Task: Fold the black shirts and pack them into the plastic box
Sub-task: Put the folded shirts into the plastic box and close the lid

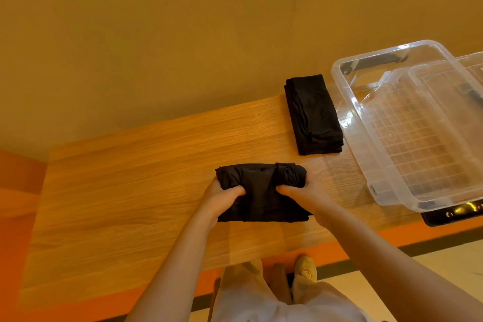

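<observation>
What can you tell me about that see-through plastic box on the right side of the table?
The plastic box is clear, rectangular and open-topped, with rounded corners, a thick rim and a grid pattern moulded into its base. It looks empty of shirts. It sits at the right end of the wooden table, its far right running out of view. A folded stack of black shirts lies right beside its left wall. No hand touches it.

Colours: black shirts, clear box, wood-grain table.
Folded shirt and shirt stack black; plastic box transparent, grid-patterned base; table light wood-grain.
</observation>
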Motion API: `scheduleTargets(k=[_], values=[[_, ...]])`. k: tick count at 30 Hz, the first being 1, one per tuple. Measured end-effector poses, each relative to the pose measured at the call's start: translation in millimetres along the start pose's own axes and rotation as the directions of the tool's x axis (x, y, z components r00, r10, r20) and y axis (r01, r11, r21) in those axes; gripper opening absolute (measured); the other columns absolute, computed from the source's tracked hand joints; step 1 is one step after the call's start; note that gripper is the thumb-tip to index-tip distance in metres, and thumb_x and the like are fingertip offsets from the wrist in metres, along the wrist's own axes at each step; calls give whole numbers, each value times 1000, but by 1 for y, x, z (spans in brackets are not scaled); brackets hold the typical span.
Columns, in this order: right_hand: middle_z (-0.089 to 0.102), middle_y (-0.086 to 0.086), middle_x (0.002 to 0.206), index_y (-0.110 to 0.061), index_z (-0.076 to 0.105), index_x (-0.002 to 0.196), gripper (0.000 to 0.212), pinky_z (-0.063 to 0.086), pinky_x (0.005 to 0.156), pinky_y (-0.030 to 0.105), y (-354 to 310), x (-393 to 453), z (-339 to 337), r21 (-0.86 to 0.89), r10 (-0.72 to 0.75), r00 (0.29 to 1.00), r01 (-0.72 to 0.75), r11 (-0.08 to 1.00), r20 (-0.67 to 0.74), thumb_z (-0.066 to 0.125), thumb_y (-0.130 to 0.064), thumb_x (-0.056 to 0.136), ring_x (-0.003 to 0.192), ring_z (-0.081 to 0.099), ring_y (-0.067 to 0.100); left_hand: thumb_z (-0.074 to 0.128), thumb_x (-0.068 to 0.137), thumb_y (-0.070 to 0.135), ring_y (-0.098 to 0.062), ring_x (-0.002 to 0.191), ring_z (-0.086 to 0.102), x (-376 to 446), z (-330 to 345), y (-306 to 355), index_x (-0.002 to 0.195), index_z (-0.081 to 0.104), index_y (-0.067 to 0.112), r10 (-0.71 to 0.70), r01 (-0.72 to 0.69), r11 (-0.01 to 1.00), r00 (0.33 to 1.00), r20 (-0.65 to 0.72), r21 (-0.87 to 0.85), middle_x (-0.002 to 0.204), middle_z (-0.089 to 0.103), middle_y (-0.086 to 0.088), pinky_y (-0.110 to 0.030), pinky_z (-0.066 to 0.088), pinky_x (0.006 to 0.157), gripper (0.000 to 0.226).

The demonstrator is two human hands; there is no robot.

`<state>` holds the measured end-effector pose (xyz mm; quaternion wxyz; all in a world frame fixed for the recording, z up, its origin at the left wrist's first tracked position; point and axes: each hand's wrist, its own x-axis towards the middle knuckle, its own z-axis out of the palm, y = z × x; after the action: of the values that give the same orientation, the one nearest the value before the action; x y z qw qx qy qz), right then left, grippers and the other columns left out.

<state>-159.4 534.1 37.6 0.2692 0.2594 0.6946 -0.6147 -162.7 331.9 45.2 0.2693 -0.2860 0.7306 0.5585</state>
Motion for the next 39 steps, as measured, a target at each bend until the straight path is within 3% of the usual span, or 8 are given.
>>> scheduleTargets(k=[4,8,16,21,25,30,35,39], values=[[55,-3,115,-22,45,129,62,44,78,27,-8,-1,-2,22,-57,998,57,998,-20,77,-15,77,105,54,15,71,82,21,-16,103,57,1,-6,10,121,53,27,103,-104,992,995,9,69,111,60,7,-30,45,86,43],[52,-9,102,-22,41,120,55,42,63,19,-28,1,-13,1,-133,986,133,991,-104,77,-17,78,87,51,2,71,84,22,-12,101,55,4,-11,25,115,50,32,190,-192,980,981,44,57,103,57,13,-28,41,85,38],[56,-3,112,-22,44,129,57,53,78,29,-85,-1,-33,-16,-213,955,214,977,-206,72,-33,81,100,59,15,70,85,32,-16,96,63,13,-17,88,116,58,27,199,-194,980,971,130,-51,107,66,3,-32,51,80,33],[61,-1,113,-24,50,121,44,54,89,40,-128,-8,-53,-18,-281,920,287,958,-273,70,-33,83,101,63,20,59,92,39,-17,98,69,12,-19,137,115,63,24,240,-189,964,924,298,-190,109,72,2,-37,55,87,28],[61,-1,111,-21,51,121,41,54,77,31,-160,-10,-76,-51,-311,888,313,948,-338,70,-29,85,95,63,15,43,98,34,-20,102,67,15,-7,175,112,65,17,244,-155,958,881,406,-239,108,72,-3,-38,54,89,31],[64,5,114,-19,55,124,45,55,76,33,-183,-6,-115,-85,-308,851,301,950,-426,72,-27,83,97,65,21,44,99,30,-14,93,64,19,29,213,100,63,18,290,-267,957,872,395,-112,105,69,0,-27,50,70,22],[66,3,106,-18,60,115,32,50,62,26,-200,-2,-164,-110,-330,822,316,942,-465,70,-23,86,91,66,18,50,94,31,-19,84,61,22,77,246,93,59,13,335,-338,939,870,363,-57,95,63,-6,-30,47,71,20],[64,5,107,-15,55,122,39,53,65,31,-205,14,-207,-97,-335,797,334,938,-502,69,-21,86,90,65,22,51,91,30,-20,77,50,25,124,268,91,51,16,361,-373,927,876,321,-26,87,51,-6,-30,39,65,15]])
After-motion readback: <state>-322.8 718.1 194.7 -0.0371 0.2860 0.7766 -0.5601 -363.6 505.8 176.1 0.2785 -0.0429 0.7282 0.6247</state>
